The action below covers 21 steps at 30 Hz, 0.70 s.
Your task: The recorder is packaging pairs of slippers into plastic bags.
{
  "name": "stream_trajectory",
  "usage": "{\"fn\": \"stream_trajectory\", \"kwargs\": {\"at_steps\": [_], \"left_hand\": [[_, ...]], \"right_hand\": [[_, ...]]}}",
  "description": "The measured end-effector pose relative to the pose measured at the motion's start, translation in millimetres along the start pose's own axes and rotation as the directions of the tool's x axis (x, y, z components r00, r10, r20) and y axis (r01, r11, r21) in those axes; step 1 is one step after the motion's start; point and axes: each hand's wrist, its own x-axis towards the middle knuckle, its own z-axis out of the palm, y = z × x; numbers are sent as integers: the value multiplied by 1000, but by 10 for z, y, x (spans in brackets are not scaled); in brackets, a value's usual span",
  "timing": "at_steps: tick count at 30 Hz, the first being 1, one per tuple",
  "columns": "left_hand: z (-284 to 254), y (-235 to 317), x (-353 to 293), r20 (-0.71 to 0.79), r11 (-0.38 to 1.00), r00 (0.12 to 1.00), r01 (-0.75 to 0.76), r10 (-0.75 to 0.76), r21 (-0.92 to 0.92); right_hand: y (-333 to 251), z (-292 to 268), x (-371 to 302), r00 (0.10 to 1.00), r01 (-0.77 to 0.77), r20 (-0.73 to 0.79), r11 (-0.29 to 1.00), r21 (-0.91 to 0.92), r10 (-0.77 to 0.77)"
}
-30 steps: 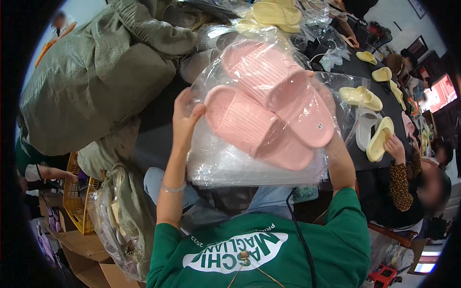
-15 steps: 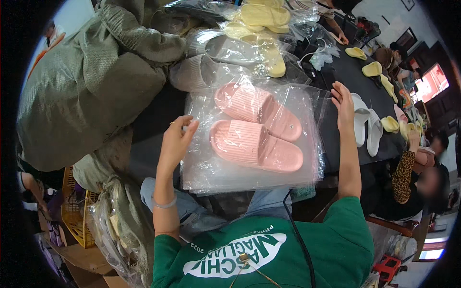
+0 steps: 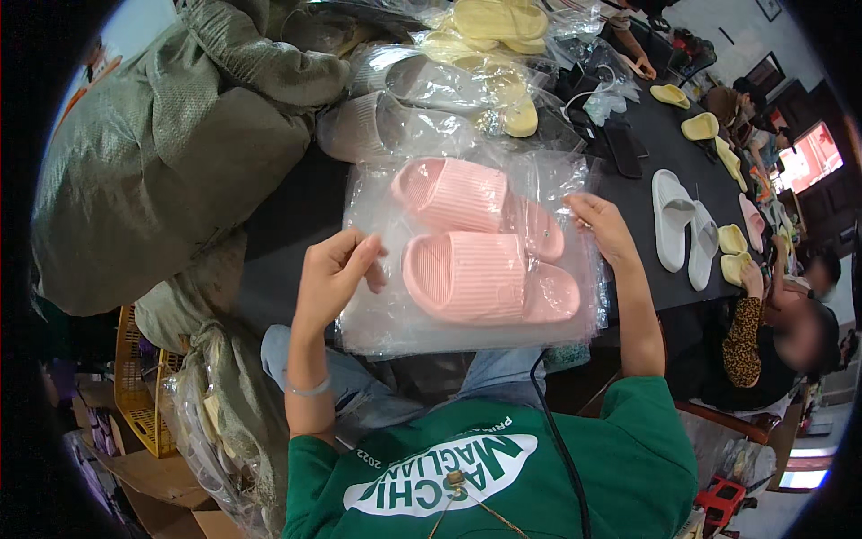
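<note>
A pair of pink ribbed slide sandals lies side by side in front of me, the nearer slide (image 3: 476, 278) and the farther slide (image 3: 462, 195) both with toes to the left. Clear film glints across them, and beneath is a stack of clear plastic bags (image 3: 386, 328). At the stack's right side, my right hand (image 3: 603, 229) pinches the edge of a plastic bag near the farther slide's heel. My left hand (image 3: 334, 277) hovers over the stack's left edge, fingers loosely bent and apart, apparently holding nothing.
Bagged grey slides (image 3: 386, 130) and yellow slides (image 3: 498, 25) lie beyond. White slides (image 3: 673, 220) and a dark phone (image 3: 621, 148) are to the right. A large woven sack (image 3: 162, 171) bulges at left, above a yellow crate (image 3: 144, 395). Co-workers sit along the table's right.
My right hand has come in leftward from beyond the bag's corner and now pinches its edge. My left hand has shifted slightly right and down. The pink slides sit a little differently.
</note>
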Motion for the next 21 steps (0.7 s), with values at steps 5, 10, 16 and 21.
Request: {"fn": "stream_trajectory", "kwargs": {"at_steps": [5,10,16,21], "left_hand": [[-251,-202,-36,27,701,978,128,-205,701],[-103,-235,24,-225,742,966,61,123,668],[118,-459,608,-244,787,875,-217,419,577],[145,-669,756,-196,939,973,-47,120,340]], "right_hand": [[-104,-52,45,944,166,93,697,697,-317],[37,0,-82,907,195,252,866,460,-338],[-303,524,-77,594,793,586,278,-542,-551],[-524,1006,34,508,854,691,195,-483,-514]]}}
